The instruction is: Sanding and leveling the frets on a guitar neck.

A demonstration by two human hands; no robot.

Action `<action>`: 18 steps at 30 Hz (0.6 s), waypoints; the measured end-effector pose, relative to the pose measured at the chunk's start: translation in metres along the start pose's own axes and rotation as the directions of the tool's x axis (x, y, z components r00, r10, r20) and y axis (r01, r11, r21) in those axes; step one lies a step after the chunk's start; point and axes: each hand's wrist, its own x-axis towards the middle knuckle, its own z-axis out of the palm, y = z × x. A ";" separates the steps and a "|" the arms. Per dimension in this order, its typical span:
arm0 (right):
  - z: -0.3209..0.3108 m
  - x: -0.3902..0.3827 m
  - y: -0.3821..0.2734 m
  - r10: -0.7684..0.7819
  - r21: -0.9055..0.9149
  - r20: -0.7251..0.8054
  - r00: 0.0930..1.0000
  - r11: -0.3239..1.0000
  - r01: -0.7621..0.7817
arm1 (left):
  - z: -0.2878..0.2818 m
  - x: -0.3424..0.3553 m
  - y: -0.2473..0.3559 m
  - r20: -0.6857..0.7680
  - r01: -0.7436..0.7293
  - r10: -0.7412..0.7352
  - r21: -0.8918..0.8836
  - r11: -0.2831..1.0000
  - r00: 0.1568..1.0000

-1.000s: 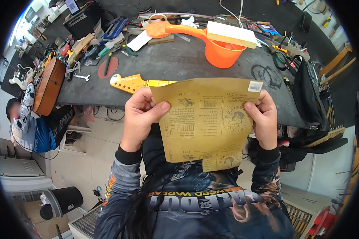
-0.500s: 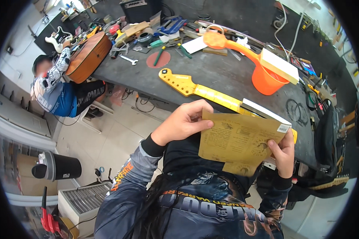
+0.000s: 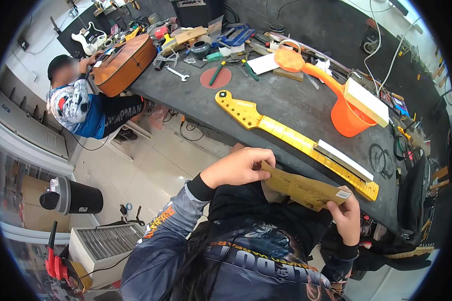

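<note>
The left hand (image 3: 242, 168) and right hand (image 3: 347, 216) pinched the sheet (image 3: 306, 189) near opposite ends, on the near side of the neck (image 3: 282, 132). Avoiding creases probably called for light, even pressure from both.

The left fingers (image 3: 264, 156) and the right fingers (image 3: 352, 199) are pinched, held well apart

The head view looked steeply down from the wearer's own head, through the left of two side-by-side wide fisheye cameras. The dark, colour-printed long-sleeved shirt (image 3: 160, 263) lay nearest, filling the lower middle; the long, dark-grey worktop (image 3: 296, 105) slanted across beyond it, farther off.
</note>
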 end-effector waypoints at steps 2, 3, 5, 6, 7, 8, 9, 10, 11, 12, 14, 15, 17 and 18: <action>-0.003 -0.001 0.002 0.022 -0.025 -0.006 1.000 0.999 -0.022 | 0.000 0.005 0.001 0.028 0.030 -0.029 -0.032 0.999 0.999; -0.003 -0.001 0.001 -0.011 -0.063 -0.007 1.000 0.998 0.011 | 0.001 0.008 0.002 0.054 0.061 -0.058 -0.061 0.996 0.997; -0.006 -0.006 0.001 -0.040 -0.107 -0.019 0.999 0.994 0.038 | 0.005 0.013 0.005 0.075 0.064 -0.058 -0.079 0.995 0.995; -0.008 -0.010 0.004 0.010 -0.068 -0.048 0.999 0.998 -0.014 | 0.006 0.017 0.005 0.083 0.069 -0.061 -0.092 0.993 0.995; -0.010 -0.012 0.007 0.062 -0.028 -0.076 0.995 0.998 -0.064 | 0.006 0.023 0.004 0.096 0.058 -0.049 -0.096 0.994 0.994; -0.013 -0.017 0.010 0.072 -0.034 -0.102 0.992 0.997 -0.076 | 0.007 0.029 0.002 -0.036 -0.060 0.064 0.099 0.993 0.997; -0.017 -0.019 0.013 0.094 0.012 -0.117 0.989 0.996 -0.093 | 0.007 0.036 0.002 -0.145 -0.153 0.203 0.295 0.943 0.968; -0.021 -0.021 0.017 0.114 0.058 -0.134 0.984 0.993 -0.107 | 0.005 0.043 0.004 -0.196 -0.168 0.249 0.358 0.918 0.948; -0.031 -0.026 0.028 0.136 0.100 -0.111 0.984 0.987 -0.125 | 0.004 0.051 0.011 -0.216 -0.173 0.292 0.442 0.880 0.932; -0.033 -0.030 0.037 0.148 0.093 -0.143 0.978 0.986 -0.136 | 0.003 0.060 0.016 -0.235 -0.177 0.340 0.521 0.835 0.911; -0.033 -0.036 0.049 0.259 0.355 -0.205 0.944 0.918 -0.175 | 0.007 0.073 0.019 -0.188 -0.173 0.335 0.573 0.801 0.923; -0.035 -0.036 0.052 0.241 0.376 -0.206 0.948 0.914 -0.151 | 0.009 0.082 0.028 -0.172 -0.164 0.336 0.618 0.769 0.926; -0.036 -0.038 0.049 0.259 0.394 -0.227 0.939 0.906 -0.154 | 0.014 0.098 0.024 -0.110 -0.162 0.323 0.691 0.704 0.940; -0.035 -0.039 0.046 0.271 0.415 -0.228 0.935 0.896 -0.159 | 0.016 0.104 0.023 -0.091 -0.184 0.333 0.684 0.706 0.939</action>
